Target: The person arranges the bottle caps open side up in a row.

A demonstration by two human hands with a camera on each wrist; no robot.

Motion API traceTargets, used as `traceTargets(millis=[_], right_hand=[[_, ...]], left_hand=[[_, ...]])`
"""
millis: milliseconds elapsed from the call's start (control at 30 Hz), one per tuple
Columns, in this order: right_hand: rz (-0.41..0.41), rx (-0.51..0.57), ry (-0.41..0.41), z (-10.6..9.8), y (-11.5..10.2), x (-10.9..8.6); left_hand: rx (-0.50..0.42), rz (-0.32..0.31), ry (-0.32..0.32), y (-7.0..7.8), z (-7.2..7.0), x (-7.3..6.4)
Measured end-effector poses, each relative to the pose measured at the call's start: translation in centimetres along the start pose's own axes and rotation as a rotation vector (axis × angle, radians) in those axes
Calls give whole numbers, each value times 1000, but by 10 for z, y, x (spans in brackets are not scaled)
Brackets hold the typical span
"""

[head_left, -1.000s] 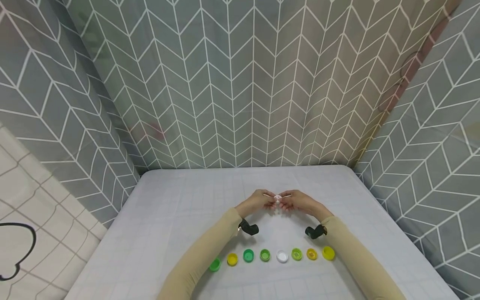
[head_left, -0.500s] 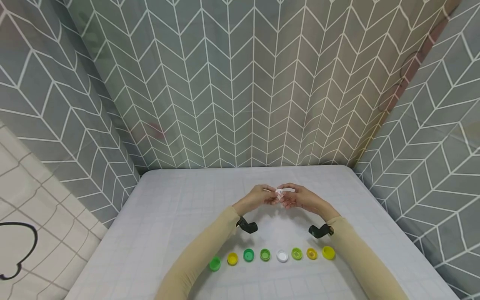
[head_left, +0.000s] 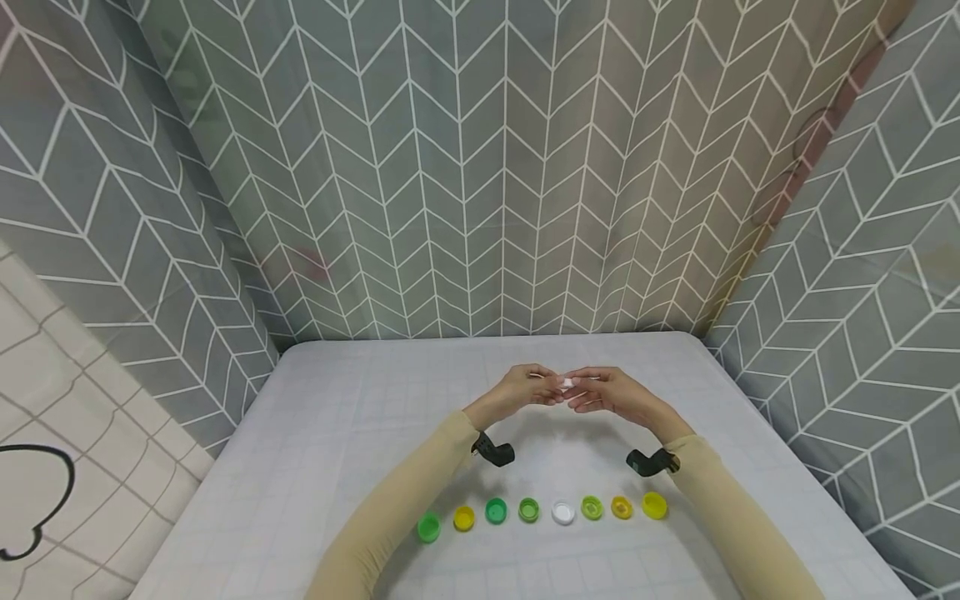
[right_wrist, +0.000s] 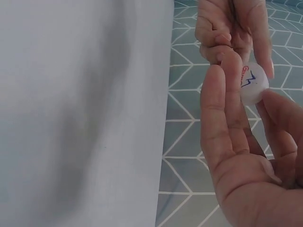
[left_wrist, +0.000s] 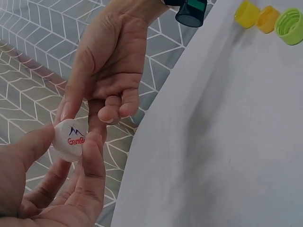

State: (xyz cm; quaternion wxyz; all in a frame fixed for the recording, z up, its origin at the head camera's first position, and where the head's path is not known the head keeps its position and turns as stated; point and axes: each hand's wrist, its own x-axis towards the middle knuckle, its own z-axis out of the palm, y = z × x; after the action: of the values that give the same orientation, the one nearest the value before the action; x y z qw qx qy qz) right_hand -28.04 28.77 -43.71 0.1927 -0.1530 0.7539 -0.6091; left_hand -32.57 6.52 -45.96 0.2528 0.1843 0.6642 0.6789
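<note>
A small white bottle cap (head_left: 567, 383) is held up between both hands over the far half of the table. My left hand (head_left: 521, 387) pinches it between thumb and fingers; in the left wrist view the cap (left_wrist: 71, 142) shows its printed top, with a blue zigzag and red letters. From the other side my right hand (head_left: 618, 393) grips the same cap, its thumb at the edge in the right wrist view, where the print on the cap (right_wrist: 254, 85) also shows. The right hand's outer fingers extend past it, partly covering the left hand's fingers.
Several bottle caps form a row nearer me: a green cap (head_left: 428, 527) at the left end, a white cap (head_left: 562, 512) near the middle, a yellow cap (head_left: 655, 505) at the right end. They lie on a white-covered table (head_left: 360, 433), with patterned curtains (head_left: 480, 208) behind.
Both hands have risen slightly and shifted a little to the right with the white cap. My right wrist has moved outward. The row of caps stays put.
</note>
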Motion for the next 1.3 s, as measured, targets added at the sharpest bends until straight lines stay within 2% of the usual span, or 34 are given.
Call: traceTargets(millis=[233,500,733,933,1067,1167,1300], right_hand=[[4,-78,62,1,0,-3],[1,-123,80,0,3,-4],[36,-159,103,-3,1,-14],[17,-222,82,-14,-3,-32],[-2,-239,63,-22,-9,-47],[-15,-242,58,-27,-12,-59],[-33,-250,57,-32,-16,-74]], left_hand=[[106,25,-24,1,2,-2],[175,77,-5,4,9,-6],[294,141,-9,8,18,-9],[388,214,-35,13,35,-12],[449,253,-19,19,50,-16],[466,271,7,23,62,-19],[436,298,18,27,77,-22]])
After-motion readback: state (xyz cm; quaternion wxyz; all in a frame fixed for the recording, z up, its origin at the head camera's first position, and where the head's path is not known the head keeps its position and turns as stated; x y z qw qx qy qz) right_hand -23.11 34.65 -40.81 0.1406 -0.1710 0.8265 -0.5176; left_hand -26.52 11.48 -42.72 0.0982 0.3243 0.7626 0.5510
